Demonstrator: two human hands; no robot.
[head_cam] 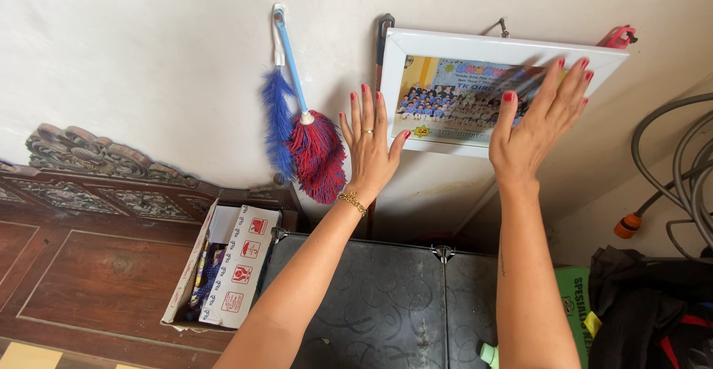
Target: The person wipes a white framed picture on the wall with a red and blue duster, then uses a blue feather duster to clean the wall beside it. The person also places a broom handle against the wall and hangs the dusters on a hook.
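A white-framed group photo (475,49) hangs on the pale wall from a small hook. My left hand (369,150) is raised flat beside the frame's left edge, fingers spread, thumb touching the lower left corner; it wears a ring and a gold bracelet. My right hand (536,127) lies flat over the right half of the picture, fingers apart, covering part of the photo. Neither hand grips anything.
A red and blue duster (308,146) hangs on the wall left of the frame. Below stand a dark cabinet (386,302), an open cardboard box (230,265) and carved wooden furniture (89,265). Grey hoses (679,161) hang at right above dark bags (653,309).
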